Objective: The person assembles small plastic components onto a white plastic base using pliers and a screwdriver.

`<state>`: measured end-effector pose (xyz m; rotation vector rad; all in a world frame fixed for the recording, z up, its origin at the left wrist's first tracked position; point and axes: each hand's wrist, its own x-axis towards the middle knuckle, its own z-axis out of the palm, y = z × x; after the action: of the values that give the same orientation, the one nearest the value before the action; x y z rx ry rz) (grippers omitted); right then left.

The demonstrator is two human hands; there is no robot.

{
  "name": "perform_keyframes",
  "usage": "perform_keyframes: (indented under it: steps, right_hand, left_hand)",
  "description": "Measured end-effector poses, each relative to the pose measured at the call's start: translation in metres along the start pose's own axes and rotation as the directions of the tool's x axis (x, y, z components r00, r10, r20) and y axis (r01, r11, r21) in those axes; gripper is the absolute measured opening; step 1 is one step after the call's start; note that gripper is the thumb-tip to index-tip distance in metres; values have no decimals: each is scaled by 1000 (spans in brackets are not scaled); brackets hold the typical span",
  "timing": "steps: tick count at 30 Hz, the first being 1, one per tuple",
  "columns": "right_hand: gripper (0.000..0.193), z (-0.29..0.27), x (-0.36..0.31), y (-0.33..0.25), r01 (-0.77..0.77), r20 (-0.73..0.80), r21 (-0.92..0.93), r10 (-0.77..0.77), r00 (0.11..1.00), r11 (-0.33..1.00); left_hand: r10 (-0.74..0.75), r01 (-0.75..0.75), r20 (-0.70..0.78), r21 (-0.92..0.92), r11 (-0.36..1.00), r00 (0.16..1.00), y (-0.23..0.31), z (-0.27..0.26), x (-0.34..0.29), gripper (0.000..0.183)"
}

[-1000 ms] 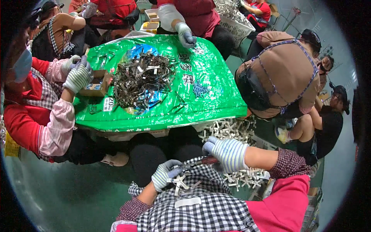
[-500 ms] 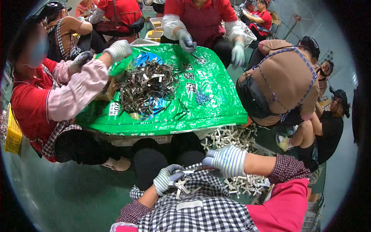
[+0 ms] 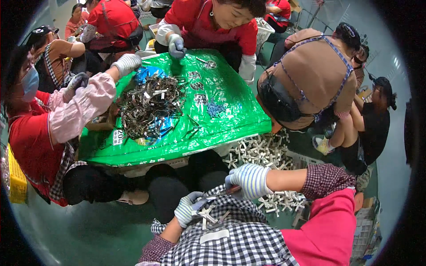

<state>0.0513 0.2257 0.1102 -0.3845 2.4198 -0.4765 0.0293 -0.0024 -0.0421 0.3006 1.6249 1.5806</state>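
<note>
Over my lap, my left hand (image 3: pixel 186 210), in a striped glove, is closed on a white star-shaped piece (image 3: pixel 205 215) with several arms. My right hand (image 3: pixel 250 180), gloved the same way, grips the brown handle of a knife-like tool (image 3: pixel 232 190). Its thin blade points left, close to the white piece; whether the two touch I cannot make out. Below them, on my black-and-white checked apron (image 3: pixel 239 243), lies a pale flat strip (image 3: pixel 214 236).
A green plastic-covered table (image 3: pixel 222 133) stands ahead, bearing a heap of dark metal strips (image 3: pixel 148 104) and a small blue pile (image 3: pixel 216 109). White star-shaped pieces (image 3: pixel 262 153) are heaped at the right. Co-workers sit around; a yellow crate (image 3: pixel 17 175) stands far left.
The tool's brown handle and blade show more clearly as my right hand shifts slightly left. The co-worker across the table has leaned forward. The whole view has shifted a little.
</note>
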Motion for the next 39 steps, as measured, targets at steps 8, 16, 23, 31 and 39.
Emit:
perform_keyframes:
  steps: [8,16,23,31,39]
  right_hand:
    - [26,1,8,9,37,-64,-14,-38,997,999]
    - [34,-1,0,0,156,-138,2,-154,978,988]
    - [37,-6,5,-8,170,-65,-72,-175,982,983]
    - [32,-3,14,9,-259,80,544,258,963,798]
    - [43,0,11,32,-53,75,380,27,997,923]
  left_hand:
    - [-13,10,42,71,997,999,-5,-10,6,30]
    - [23,8,273,-112,994,962,4,-19,-9,44]
    - [-16,78,281,-213,974,960,-8,-18,-12,36]
    - [-48,105,308,-173,979,950,-7,-23,-1,36]
    - [-141,193,283,-164,967,949,-8,-16,0,42]
